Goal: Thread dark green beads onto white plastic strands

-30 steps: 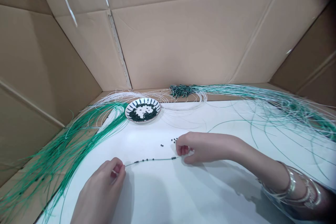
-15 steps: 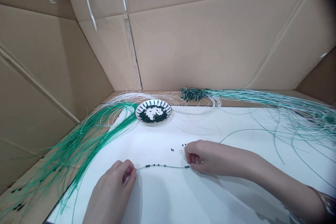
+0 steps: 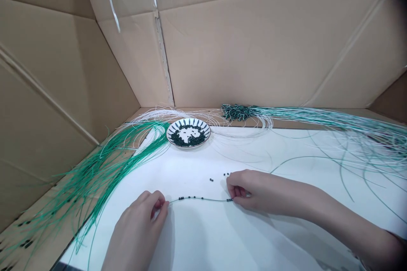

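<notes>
A thin green cord (image 3: 215,200) runs between my two hands just over the white board, with several small dark beads (image 3: 189,197) spaced along its left half. My left hand (image 3: 142,220) pinches the cord's left end between thumb and fingertips. At the other end my right hand (image 3: 243,188) has its thumb and fingers closed on the cord, right beside a small group of dark beads (image 3: 229,200). Its fingertips partly hide what lies between them. A few loose beads (image 3: 211,180) rest on the board just beyond the cord.
A striped plate (image 3: 206,137) of dark beads stands at the back. Green cords (image 3: 95,178) spread over the left side. A knotted bundle of green and white cords (image 3: 286,113) stretches along the back to the right. Cardboard walls (image 3: 248,51) enclose the work area.
The whole view has shifted slightly. Both hands keep hold of the cord, and the right fingers have closed a little nearer the bead group at their tips.
</notes>
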